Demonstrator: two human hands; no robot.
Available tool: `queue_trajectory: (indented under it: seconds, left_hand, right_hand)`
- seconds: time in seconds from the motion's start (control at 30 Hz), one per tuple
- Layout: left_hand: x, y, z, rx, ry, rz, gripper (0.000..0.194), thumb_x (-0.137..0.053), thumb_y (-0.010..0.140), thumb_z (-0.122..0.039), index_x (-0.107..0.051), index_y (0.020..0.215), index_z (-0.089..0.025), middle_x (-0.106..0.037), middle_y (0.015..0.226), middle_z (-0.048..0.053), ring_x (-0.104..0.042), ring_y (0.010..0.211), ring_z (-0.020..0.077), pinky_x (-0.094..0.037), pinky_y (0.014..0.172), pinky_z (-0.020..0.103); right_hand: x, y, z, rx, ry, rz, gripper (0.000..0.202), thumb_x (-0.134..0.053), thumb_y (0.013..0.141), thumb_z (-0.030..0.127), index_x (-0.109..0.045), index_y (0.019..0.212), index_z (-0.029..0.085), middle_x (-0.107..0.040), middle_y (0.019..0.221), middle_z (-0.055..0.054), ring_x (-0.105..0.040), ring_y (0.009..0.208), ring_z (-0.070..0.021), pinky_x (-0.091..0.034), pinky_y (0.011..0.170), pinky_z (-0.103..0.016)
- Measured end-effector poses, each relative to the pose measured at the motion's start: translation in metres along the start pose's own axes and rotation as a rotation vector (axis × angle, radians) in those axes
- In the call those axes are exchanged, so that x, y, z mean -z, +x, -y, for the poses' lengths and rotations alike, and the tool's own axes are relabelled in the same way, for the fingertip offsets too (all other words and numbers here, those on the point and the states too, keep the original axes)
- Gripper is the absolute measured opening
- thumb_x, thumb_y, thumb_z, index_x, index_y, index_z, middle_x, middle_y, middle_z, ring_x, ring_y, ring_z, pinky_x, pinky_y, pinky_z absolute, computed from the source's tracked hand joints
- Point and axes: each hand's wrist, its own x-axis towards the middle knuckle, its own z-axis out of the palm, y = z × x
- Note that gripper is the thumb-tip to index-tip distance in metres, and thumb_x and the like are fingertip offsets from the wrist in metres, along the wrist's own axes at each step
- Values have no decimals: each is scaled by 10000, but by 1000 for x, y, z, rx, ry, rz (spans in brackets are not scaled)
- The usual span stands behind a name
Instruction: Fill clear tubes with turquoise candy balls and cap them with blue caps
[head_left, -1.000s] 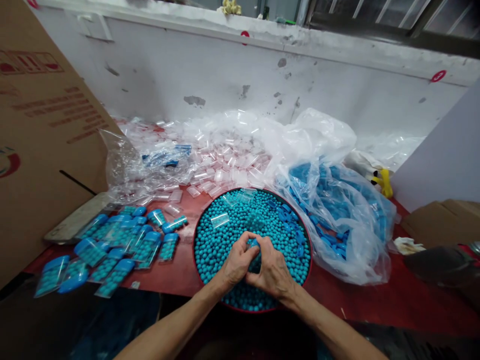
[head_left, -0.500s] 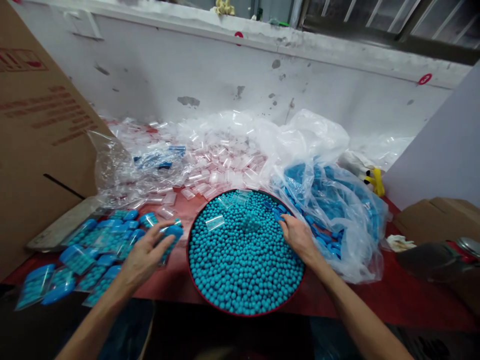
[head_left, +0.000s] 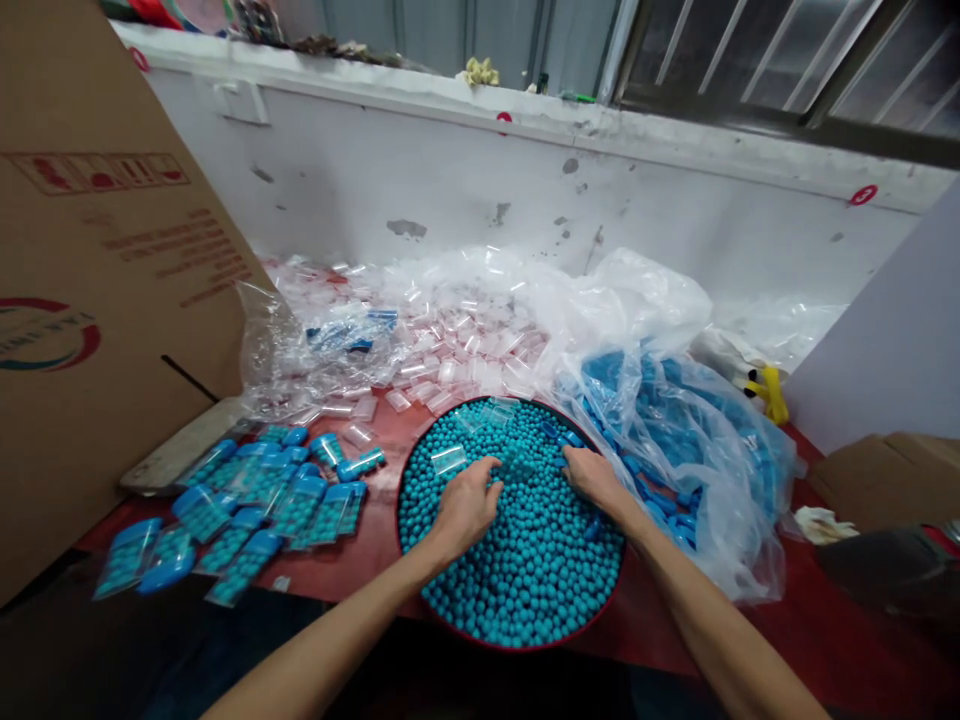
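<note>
Filled, capped containers [head_left: 300, 503]: 9 o'clock of bead tray [head_left: 517, 648]. Unfilled clear containers [head_left: 450, 372]: 12 o'clock. Left hand [head_left: 463, 512]: narrow finger gap. Right hand [head_left: 600, 482]: grip indeterminable.

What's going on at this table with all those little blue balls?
A person has both hands over a round tub of blue balls. The left hand is above the balls; the right hand is at blue caps near the rim. Filled, capped containers lie to the left.
</note>
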Motion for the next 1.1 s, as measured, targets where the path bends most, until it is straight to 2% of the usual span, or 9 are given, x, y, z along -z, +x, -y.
queue_trajectory:
  seconds: [0.1,0.2,0.33,0.5,0.67,0.73,0.83,1.0,1.1]
  left_hand:
    - [-21,11,-1,55,-21,42,340,-462,755,-249,-497,1082,-161,-608,846,54,-560,805,170,-395,730,258]
    - [-28,17,-1,55,16,48,361,-468,758,-262,-483,1108,-175,-601,878,55,-552,835,171,-388,744,256]
    - [-31,22,-10,87,125,65,322,-474,760,-292,-513,1069,-207,-593,911,55,-549,857,182,-387,755,266]
    - [-38,26,-21,121,253,90,297,-465,773,-342,-529,1040,-228,-574,943,71,-544,896,202,-384,753,285]
    - [-42,27,-24,160,343,158,294,-468,761,-418,-550,982,-243,-538,956,65,-556,835,200,-388,697,285]
    - [-41,28,-24,147,362,178,292,-468,759,-422,-553,971,-240,-529,955,61,-555,827,191,-384,703,280]
    - [-43,31,-24,117,382,189,301,-464,763,-409,-545,993,-232,-534,953,68,-552,840,197,-382,707,281]
    - [-46,35,-22,77,314,179,306,-468,760,-385,-553,1012,-232,-565,926,73,-548,851,202,-380,712,280]
    - [-42,37,-15,72,219,186,290,-481,751,-374,-570,973,-210,-581,905,57,-543,833,179,-373,715,254]
  right_hand:
    - [0,-9,-1,118,129,19,254,-369,851,297,-571,832,144,-617,882,-76,-570,836,-154,-383,703,-217]
    - [-6,-19,5,187,268,62,256,-368,851,303,-565,892,145,-619,864,-70,-571,822,-159,-385,688,-224]
    - [-17,-32,20,80,162,9,216,-386,844,253,-520,982,156,-617,862,-88,-574,808,-196,-392,657,-261]
    - [-26,-47,30,206,29,-58,157,-412,823,205,-553,884,172,-579,882,-90,-551,828,-208,-403,649,-269]
    - [-16,-39,5,236,160,94,164,-424,799,178,-573,867,187,-594,872,-61,-569,783,-171,-404,665,-249]
    - [-9,-32,-6,159,274,55,181,-413,814,216,-581,875,191,-616,876,-52,-570,823,-171,-397,706,-250]
    - [-4,-20,-9,40,467,-85,242,-371,839,221,-565,975,174,-620,968,-61,-558,903,-160,-382,776,-242]
    - [-16,-15,5,79,619,-106,259,-436,809,225,-556,1034,175,-635,972,-51,-570,903,-168,-397,795,-260]
    - [-21,-22,3,135,686,-122,269,-452,802,230,-557,1045,186,-640,959,-41,-582,879,-167,-413,793,-272]
